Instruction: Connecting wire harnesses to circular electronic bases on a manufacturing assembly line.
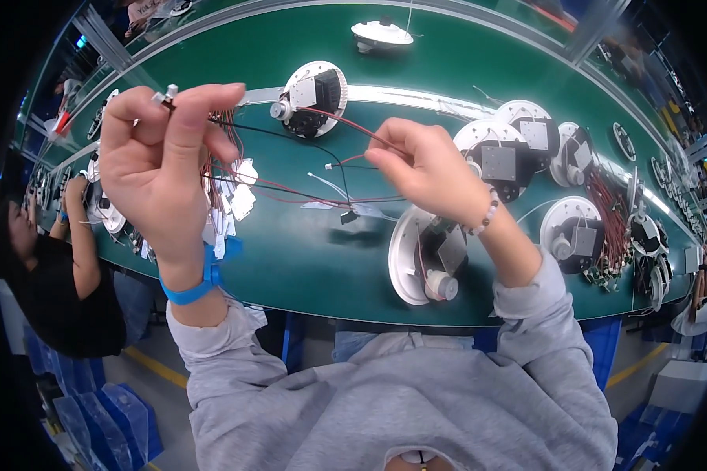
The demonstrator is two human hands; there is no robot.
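My left hand (pixel 159 169), raised over the left part of the bench, is closed on a wire harness. Two small white connectors (pixel 166 96) stick out above its curled fingers. Black wires (pixel 279 130) and red wires run from it toward the right. With thumb and fingers pinched together, my right hand (pixel 424 166) holds a red wire (pixel 344 120) of the harness. A small black connector (pixel 349 216) hangs on the wires between my hands. Below my right hand, a round white unit with a motor (pixel 426 259) stands tilted on the green bench (pixel 306 275).
Another round white unit (pixel 316 98) sits behind the wires. Several more units (pixel 569 231) stand at the right, beside a bundle of red wires (pixel 605 200). White tags with wires (pixel 224 206) lie behind my left wrist. A co-worker (pixel 59 275) sits at the far left.
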